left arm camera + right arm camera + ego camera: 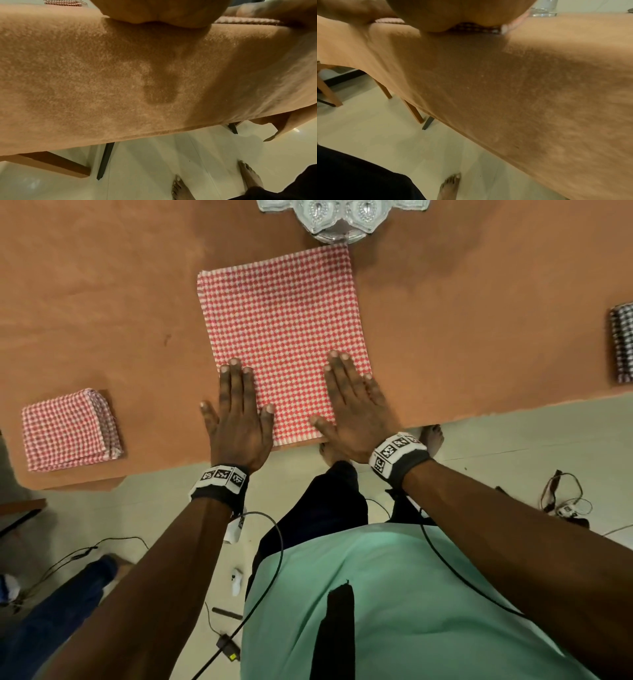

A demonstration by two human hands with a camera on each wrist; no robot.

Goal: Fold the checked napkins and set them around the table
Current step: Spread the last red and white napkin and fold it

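Observation:
A red-and-white checked napkin (281,337) lies spread flat on the tan tablecloth (102,302) in the head view. My left hand (236,412) lies flat with straight fingers on its near left corner, partly on the cloth beside it. My right hand (352,409) presses flat on its near right part. A folded red checked napkin (70,429) sits at the table's left near corner. A dark checked napkin (622,344) lies at the right edge. In both wrist views the heel of a palm fills the top; napkin edges (240,21) (476,27) peek out.
A glass tray with faceted glassware (342,217) stands just beyond the napkin's far edge. The table's near edge runs right under my wrists. Cables and small devices (565,501) lie on the pale floor, with bare feet (450,186) below the table.

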